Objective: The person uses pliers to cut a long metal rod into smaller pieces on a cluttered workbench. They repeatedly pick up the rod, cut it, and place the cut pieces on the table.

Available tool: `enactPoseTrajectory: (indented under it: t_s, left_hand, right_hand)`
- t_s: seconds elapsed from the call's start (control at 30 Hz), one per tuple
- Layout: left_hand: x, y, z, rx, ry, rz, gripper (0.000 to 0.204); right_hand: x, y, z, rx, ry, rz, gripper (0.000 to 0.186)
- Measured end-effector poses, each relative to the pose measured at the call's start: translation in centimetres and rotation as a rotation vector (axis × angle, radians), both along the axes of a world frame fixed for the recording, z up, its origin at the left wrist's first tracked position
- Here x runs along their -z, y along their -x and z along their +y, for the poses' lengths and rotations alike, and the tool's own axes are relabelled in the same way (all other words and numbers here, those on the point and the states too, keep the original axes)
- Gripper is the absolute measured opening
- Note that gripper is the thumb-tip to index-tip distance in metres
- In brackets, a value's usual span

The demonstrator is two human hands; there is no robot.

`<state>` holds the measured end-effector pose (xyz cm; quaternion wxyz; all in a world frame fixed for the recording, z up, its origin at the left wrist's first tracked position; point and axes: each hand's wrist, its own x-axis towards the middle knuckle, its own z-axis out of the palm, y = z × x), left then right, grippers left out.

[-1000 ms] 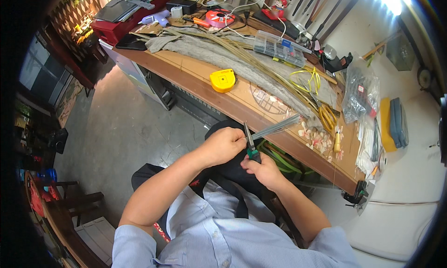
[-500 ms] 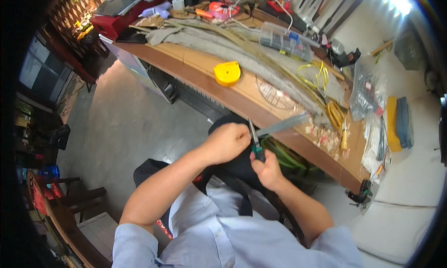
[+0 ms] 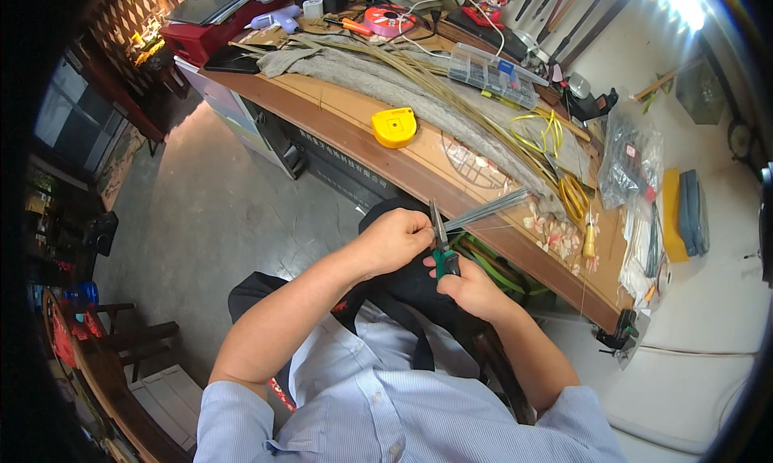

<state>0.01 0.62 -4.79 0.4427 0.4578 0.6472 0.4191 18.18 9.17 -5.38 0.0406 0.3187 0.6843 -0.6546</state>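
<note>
Pliers (image 3: pixel 440 236) with green and black handles are in my right hand (image 3: pixel 471 288), their jaws pointing up and away from me. My left hand (image 3: pixel 394 241) is closed in a pinch just left of the jaws, close to touching them. What its fingertips hold is too small or hidden to make out. Just beyond the pliers, a bundle of thin grey wires (image 3: pixel 491 209) slants across the front edge of the workbench (image 3: pixel 354 133). Its near end is partly covered by the pliers.
On the bench are a yellow tape measure (image 3: pixel 394 127), a long grey cloth (image 3: pixel 354 76) with thin strips on it, yellow-handled scissors (image 3: pixel 574 197), a yellow-handled awl (image 3: pixel 590 239) and a clear parts box (image 3: pixel 493 75). A black clamp (image 3: pixel 618 332) grips the right corner.
The fingers of my right hand have loosened, with fingertips now showing left of the pliers' handles, which look more spread. My left hand has barely moved.
</note>
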Motion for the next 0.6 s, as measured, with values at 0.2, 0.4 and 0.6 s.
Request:
enactPoseTrajectory:
  t_s: [0.2,0.4,0.6]
  left_hand:
    - [-0.7,0.0,-0.1,-0.023,0.038,-0.077,0.024]
    - [-1.2,-0.1,0.9,-0.005,0.013,-0.206,0.023]
    - [-0.7,0.3,-0.2,-0.033,0.087,-0.095,0.022]
  right_hand:
    - [-1.4,0.1,0.0,0.077,0.221,0.044,0.041]
    - [-1.4,-0.3,1.9,-0.018,0.252,0.055,0.043]
    - [0.1,0.4,0.2,-0.081,-0.042,0.009,0.036]
